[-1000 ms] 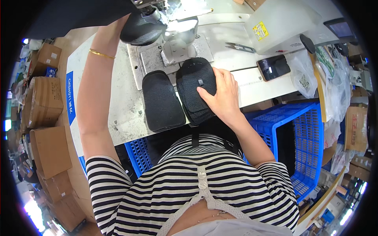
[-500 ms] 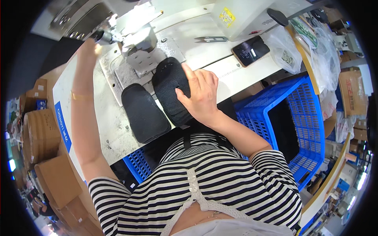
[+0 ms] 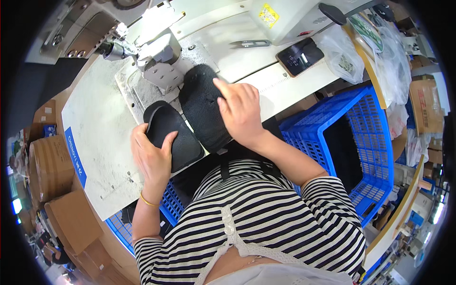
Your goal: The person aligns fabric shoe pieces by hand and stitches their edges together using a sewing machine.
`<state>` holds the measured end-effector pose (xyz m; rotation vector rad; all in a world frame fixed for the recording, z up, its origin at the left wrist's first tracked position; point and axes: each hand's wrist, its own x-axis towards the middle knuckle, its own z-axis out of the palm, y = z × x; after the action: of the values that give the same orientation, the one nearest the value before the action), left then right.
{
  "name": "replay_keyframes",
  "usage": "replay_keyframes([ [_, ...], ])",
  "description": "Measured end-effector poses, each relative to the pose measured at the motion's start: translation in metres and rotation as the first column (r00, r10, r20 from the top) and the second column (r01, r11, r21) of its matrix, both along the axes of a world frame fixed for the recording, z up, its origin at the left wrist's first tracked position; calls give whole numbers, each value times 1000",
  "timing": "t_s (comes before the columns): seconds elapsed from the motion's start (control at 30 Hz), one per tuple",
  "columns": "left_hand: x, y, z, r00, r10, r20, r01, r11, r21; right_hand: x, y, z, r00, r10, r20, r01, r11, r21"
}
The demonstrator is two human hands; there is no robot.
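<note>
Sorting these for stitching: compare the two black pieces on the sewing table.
The left black piece looks smooth and lies nearer the table edge, the left hand gripping its side. The right black piece looks mesh-textured, reaches up by the presser foot, the right hand flat on it. Both are black, elongated.

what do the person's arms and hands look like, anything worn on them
Both hands, left hand and right hand, are bare, with no gloves. The forearms are bare too. A thin gold bracelet circles the left wrist. Short sleeves of a black and white striped top end above the elbows. No rings or watch that I can make out.
</note>
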<state>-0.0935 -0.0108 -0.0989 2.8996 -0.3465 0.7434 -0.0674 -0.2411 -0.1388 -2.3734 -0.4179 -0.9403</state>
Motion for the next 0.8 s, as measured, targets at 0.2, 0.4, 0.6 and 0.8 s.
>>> replay_keyframes([
  [0.2,11,11,63,844,-496,-205,-365,-251,-896,13,-3,73,889,449,89,-450,821,351],
  [0.4,12,-11,67,910,-413,-33,-150,-255,-955,2,33,81,610,778,-148,-369,445,816],
  [0.6,14,-1,67,960,-281,4,-95,-336,-937,-15,28,71,709,683,-174,-344,551,760],
  [0.8,18,6,65,942,-329,57,-55,-324,-945,-12,31,72,703,689,-174,-254,473,844],
])
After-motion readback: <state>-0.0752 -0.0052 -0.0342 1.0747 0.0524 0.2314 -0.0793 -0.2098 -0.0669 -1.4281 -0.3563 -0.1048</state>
